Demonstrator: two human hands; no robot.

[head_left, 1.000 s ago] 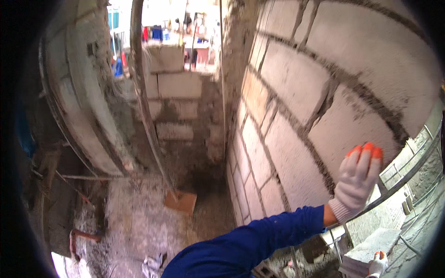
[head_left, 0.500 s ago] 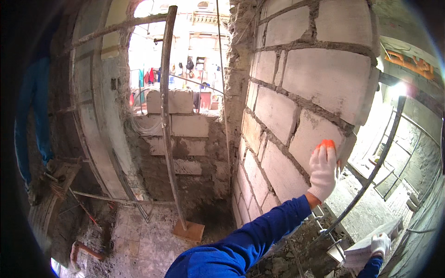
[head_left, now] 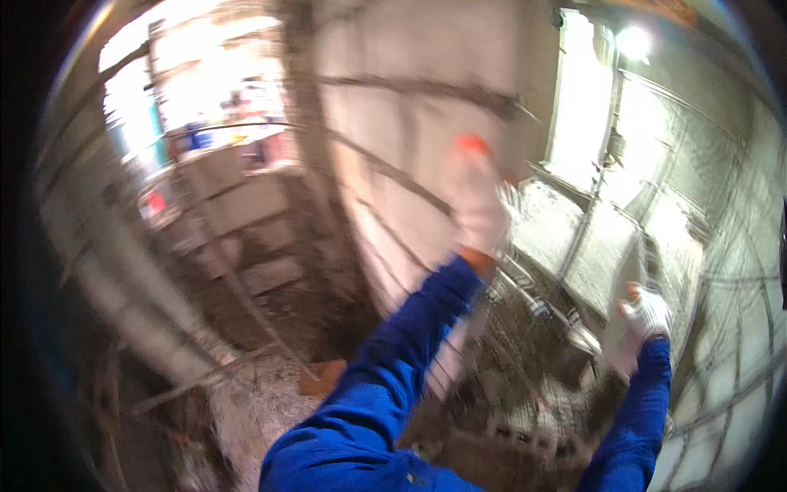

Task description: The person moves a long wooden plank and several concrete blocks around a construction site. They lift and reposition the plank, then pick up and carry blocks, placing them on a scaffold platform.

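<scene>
My left hand (head_left: pixel 477 201), in a white glove with orange fingertips, is stretched up against the pale block wall (head_left: pixel 393 123). Its fingers look extended and flat, with nothing seen in them, though motion smears them. Lower right, my right hand (head_left: pixel 646 316), gloved the same way, has its fingers curled on a long, flat, pale piece (head_left: pixel 623 348). Blur and the hand hide exactly what that piece is. Dark mortar joints run between the wall's large blocks.
A bright lamp (head_left: pixel 634 43) shines at the upper right beside a metal pole (head_left: pixel 584 230). Scaffold pipes (head_left: pixel 520 283) cross below my left hand. At left, a bright window opening (head_left: pixel 217 90) sits above rough blockwork (head_left: pixel 246 205). A brown board (head_left: pixel 322 377) lies on the floor.
The view has swung to the right and blurred. My right hand has come up with the flat piece, which now tilts more upright. My left hand still reaches up at the wall.
</scene>
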